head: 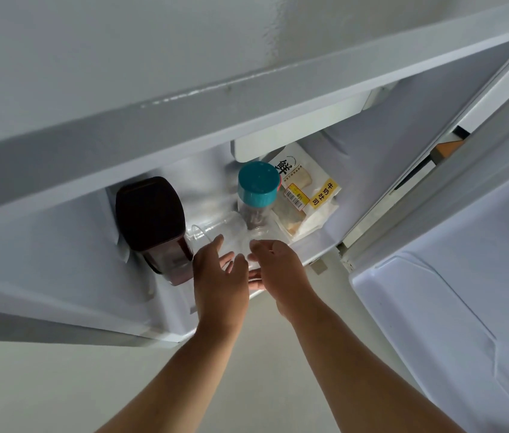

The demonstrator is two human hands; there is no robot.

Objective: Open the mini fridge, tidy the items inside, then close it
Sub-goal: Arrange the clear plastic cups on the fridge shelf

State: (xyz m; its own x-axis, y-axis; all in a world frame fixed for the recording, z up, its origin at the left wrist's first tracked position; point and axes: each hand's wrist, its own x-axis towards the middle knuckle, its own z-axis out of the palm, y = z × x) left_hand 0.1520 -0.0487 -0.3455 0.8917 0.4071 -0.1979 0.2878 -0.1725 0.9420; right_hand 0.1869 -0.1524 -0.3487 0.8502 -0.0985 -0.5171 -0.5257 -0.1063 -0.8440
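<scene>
**Head view: mini fridge open, contents and hands**

Mini fridge [59,245]: standing open, white interior lit, seen steeply from above. Door [453,307]: swinging wide to the right, its moulded inner liner facing the camera.

Dark-lidded container [150,214]: standing upright at the left of the fridge floor, near the left wall; brown-black lid on top, translucent lower body showing beneath it.

Teal-capped jar [258,185]: standing upright at the middle, clear body with dark contents showing below the cap.

Bread package [304,195]: lying to the right of the jar and just beside it, leaning toward the right wall; white wrapper carrying a yellow label and a barcode sticker.

Clear glass item [215,232]: lying on its side on the fridge floor between the dark container and the jar, rim facing left. Whether it is one piece or two cannot be told through the glare.

Left hand [220,276]: reaching in, fingers spread and loose, fingertips sitting at the near side of the glass item; no closed grasp showing.

Right hand [278,270]: reaching in just beside the left, fingers curling toward the glass near the jar's base; whether it is gripping anything cannot be told.
</scene>
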